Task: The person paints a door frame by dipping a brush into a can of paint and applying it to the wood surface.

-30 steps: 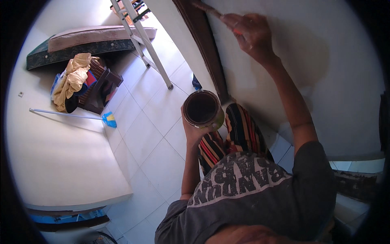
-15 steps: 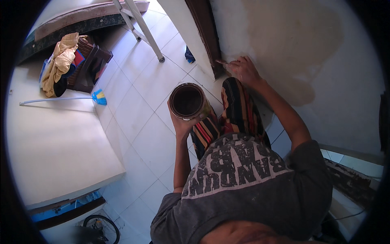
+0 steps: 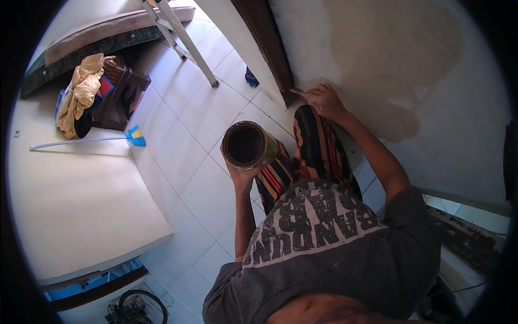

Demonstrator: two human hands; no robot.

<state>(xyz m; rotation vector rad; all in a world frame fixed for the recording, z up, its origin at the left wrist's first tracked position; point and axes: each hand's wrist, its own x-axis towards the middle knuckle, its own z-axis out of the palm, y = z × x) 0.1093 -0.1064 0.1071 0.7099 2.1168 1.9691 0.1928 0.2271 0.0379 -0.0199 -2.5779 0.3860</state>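
Observation:
An uncapped paint can (image 3: 266,147), dark brown inside with a stained rim, rests in my left hand (image 3: 241,175), whose fingers wrap round its near side. It is held above the tiled floor, beside my knees. My right hand (image 3: 324,101) is closed on a slim paintbrush (image 3: 298,91); its tip points left at the lower end of a dark brown door frame (image 3: 268,38). Whether the bristles touch the wood I cannot tell. My fingers hide most of the brush handle.
A pale wall (image 3: 377,48) with a beige patch rises at the right. An aluminium ladder (image 3: 189,46) stands on the tiles beyond the frame. Further left are a blue broom (image 3: 135,136), a heap of cloth (image 3: 86,89) on dark wooden furniture, and a bicycle wheel (image 3: 141,308).
The paint can in my left hand sits slightly lower and further left in view. My right hand with the brush has shifted slightly downward along the frame. The whole view has shifted a little.

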